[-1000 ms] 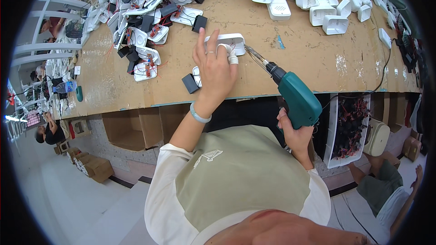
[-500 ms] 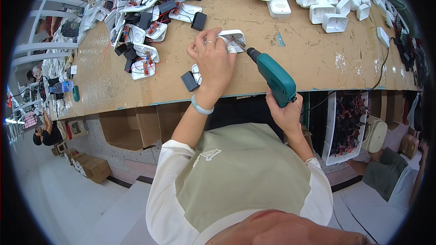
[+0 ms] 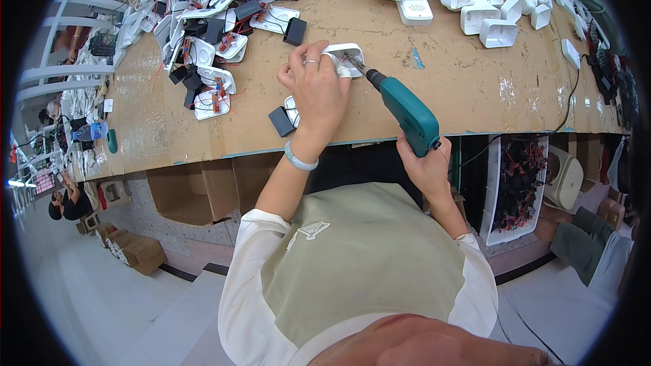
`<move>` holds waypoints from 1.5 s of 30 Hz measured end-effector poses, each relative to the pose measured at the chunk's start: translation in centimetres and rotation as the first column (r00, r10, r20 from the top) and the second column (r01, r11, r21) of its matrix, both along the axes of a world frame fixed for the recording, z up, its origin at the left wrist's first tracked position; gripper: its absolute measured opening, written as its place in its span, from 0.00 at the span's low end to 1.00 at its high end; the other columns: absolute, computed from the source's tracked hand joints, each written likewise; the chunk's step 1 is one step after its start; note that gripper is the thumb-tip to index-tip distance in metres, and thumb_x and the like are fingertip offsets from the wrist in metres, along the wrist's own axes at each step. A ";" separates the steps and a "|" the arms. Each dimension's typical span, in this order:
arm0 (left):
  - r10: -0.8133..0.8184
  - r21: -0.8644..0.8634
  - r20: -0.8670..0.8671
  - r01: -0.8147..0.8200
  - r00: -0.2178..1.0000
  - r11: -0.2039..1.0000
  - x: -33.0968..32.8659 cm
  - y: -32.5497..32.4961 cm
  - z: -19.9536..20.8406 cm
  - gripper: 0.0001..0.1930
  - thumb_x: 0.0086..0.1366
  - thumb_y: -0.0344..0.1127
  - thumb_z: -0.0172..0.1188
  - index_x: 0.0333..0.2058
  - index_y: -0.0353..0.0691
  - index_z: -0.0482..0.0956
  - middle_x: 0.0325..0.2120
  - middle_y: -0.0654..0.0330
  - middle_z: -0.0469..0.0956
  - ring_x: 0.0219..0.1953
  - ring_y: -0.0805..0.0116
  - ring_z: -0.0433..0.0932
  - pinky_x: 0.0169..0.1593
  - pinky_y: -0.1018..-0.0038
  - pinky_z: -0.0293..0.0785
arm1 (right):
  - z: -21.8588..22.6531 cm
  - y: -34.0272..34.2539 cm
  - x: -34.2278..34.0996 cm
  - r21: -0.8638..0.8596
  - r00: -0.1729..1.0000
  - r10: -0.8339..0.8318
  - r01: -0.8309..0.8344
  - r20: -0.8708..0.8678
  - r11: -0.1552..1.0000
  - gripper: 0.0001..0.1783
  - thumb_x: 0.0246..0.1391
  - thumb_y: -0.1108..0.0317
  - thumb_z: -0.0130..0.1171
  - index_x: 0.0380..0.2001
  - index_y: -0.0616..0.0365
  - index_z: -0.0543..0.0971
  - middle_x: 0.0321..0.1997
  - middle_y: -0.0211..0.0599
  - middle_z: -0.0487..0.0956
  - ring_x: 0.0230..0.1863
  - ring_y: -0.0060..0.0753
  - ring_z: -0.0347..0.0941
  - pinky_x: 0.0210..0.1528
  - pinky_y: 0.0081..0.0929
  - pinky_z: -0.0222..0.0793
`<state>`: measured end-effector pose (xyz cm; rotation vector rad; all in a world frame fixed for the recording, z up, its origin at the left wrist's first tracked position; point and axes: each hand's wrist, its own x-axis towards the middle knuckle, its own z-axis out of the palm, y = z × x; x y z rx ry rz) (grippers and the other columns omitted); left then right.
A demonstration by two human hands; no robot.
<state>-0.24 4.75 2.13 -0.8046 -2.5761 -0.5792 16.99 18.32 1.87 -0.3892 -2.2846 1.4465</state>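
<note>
**Pistol-shaped teal tool (image 3: 410, 110) brought to a white shell (image 3: 354, 49)**

The white shell lies on the cardboard-topped counter (image 3: 502, 61), in front of me, its hollow side facing up. My left hand (image 3: 319, 95) grips it at the left side, fingers curled over the rim; one finger wears a white wrap (image 3: 344, 73), and a pale bracelet (image 3: 299, 158) circles the wrist. My right hand (image 3: 428, 169) is closed round the handle of the tool, whose metal nose points up and leftward into the shell — whether the tip touches anything inside, I cannot tell.

Near my left wrist sits a black box (image 3: 280, 122), just beside a small white cover (image 3: 291, 110). Farther left, a heap of white covers, black boxes and red wires (image 3: 234, 47) spreads over the counter; at the far right lie more white shells (image 3: 499, 32). Below the counter's near edge — a white tray (image 3: 491, 210) of dark parts with red wires to the right, an open carton (image 3: 178, 193) to the left.
</note>
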 end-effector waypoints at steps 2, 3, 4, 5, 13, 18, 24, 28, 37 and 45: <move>-0.001 0.000 0.001 0.001 1.000 1.000 0.0 0.0 0.0 0.14 0.50 0.32 0.66 0.35 0.31 0.82 0.51 0.60 0.78 0.56 0.56 0.70 0.58 0.57 0.55 | 0.2 0.0 0.0 -0.025 0.999 -0.004 0.005 0.048 1.000 0.12 0.51 0.78 0.65 0.39 0.64 0.76 0.26 0.41 0.79 0.23 0.33 0.77 0.31 0.24 0.72; 0.001 -0.002 0.002 -0.001 1.000 1.000 0.0 0.0 0.0 0.14 0.50 0.32 0.66 0.35 0.32 0.82 0.51 0.60 0.78 0.56 0.55 0.70 0.59 0.57 0.55 | 0.2 0.1 0.0 -0.025 0.999 -0.004 0.005 0.048 1.000 0.12 0.51 0.78 0.65 0.39 0.64 0.76 0.26 0.41 0.79 0.23 0.33 0.77 0.31 0.24 0.72; 0.004 -0.005 0.004 -0.004 1.000 1.000 0.0 0.0 -0.1 0.14 0.50 0.32 0.66 0.36 0.32 0.82 0.51 0.60 0.78 0.56 0.55 0.70 0.59 0.57 0.55 | 0.2 0.1 0.0 -0.007 0.999 0.001 -0.001 0.037 1.000 0.12 0.51 0.78 0.65 0.39 0.64 0.76 0.26 0.41 0.79 0.23 0.33 0.77 0.31 0.24 0.72; 0.004 -0.004 0.004 -0.004 1.000 1.000 0.0 0.0 -0.1 0.14 0.50 0.32 0.66 0.36 0.32 0.82 0.51 0.60 0.78 0.56 0.55 0.70 0.59 0.57 0.55 | 0.2 0.1 0.0 0.012 1.000 0.006 -0.006 0.026 1.000 0.12 0.51 0.78 0.65 0.39 0.64 0.76 0.26 0.41 0.79 0.23 0.32 0.77 0.30 0.25 0.72; -0.002 0.011 -0.004 0.002 1.000 1.000 0.0 -0.1 -0.2 0.14 0.50 0.32 0.66 0.35 0.32 0.82 0.51 0.60 0.78 0.56 0.55 0.70 0.58 0.57 0.55 | 0.2 0.0 0.0 0.000 1.000 -0.002 0.002 0.008 1.000 0.12 0.51 0.78 0.65 0.39 0.64 0.76 0.26 0.41 0.79 0.23 0.30 0.76 0.31 0.24 0.72; -0.005 0.005 -0.005 0.005 1.000 1.000 0.0 -0.1 -0.1 0.13 0.49 0.32 0.67 0.35 0.32 0.82 0.52 0.60 0.78 0.56 0.56 0.70 0.58 0.57 0.55 | 0.0 0.0 -0.1 0.008 1.000 0.001 -0.001 -0.010 1.000 0.12 0.51 0.78 0.64 0.40 0.65 0.76 0.27 0.41 0.79 0.23 0.31 0.76 0.31 0.24 0.73; -0.008 0.017 -0.005 0.008 1.000 1.000 0.0 -0.1 -0.1 0.13 0.50 0.32 0.67 0.34 0.32 0.81 0.52 0.60 0.78 0.57 0.56 0.70 0.58 0.57 0.55 | 0.3 0.0 -0.2 0.023 1.000 0.010 -0.010 0.002 1.000 0.12 0.51 0.78 0.64 0.40 0.65 0.77 0.27 0.42 0.79 0.24 0.32 0.76 0.31 0.24 0.73; -0.011 0.017 -0.005 0.011 1.000 1.000 0.0 -0.2 -0.1 0.13 0.50 0.32 0.67 0.34 0.33 0.81 0.52 0.60 0.78 0.57 0.56 0.70 0.58 0.57 0.55 | 0.5 0.1 -0.1 0.006 1.000 0.005 -0.005 0.026 1.000 0.12 0.51 0.78 0.64 0.40 0.65 0.76 0.27 0.42 0.79 0.24 0.33 0.76 0.31 0.25 0.72; -0.024 0.023 0.005 0.024 1.000 0.999 -0.1 -0.3 -0.1 0.12 0.50 0.32 0.67 0.34 0.33 0.81 0.52 0.61 0.78 0.57 0.56 0.70 0.59 0.57 0.55 | 0.7 0.1 0.0 0.017 0.999 0.014 -0.015 0.050 1.000 0.13 0.51 0.78 0.64 0.40 0.64 0.76 0.27 0.44 0.79 0.25 0.40 0.78 0.32 0.27 0.73; -0.030 0.019 0.002 0.030 1.000 0.999 0.0 -0.2 0.0 0.12 0.50 0.31 0.67 0.34 0.33 0.81 0.52 0.60 0.78 0.57 0.56 0.69 0.59 0.57 0.55 | 1.0 0.3 0.0 0.044 0.998 0.014 -0.017 0.063 0.999 0.14 0.51 0.78 0.64 0.42 0.63 0.76 0.28 0.45 0.80 0.26 0.39 0.79 0.32 0.26 0.73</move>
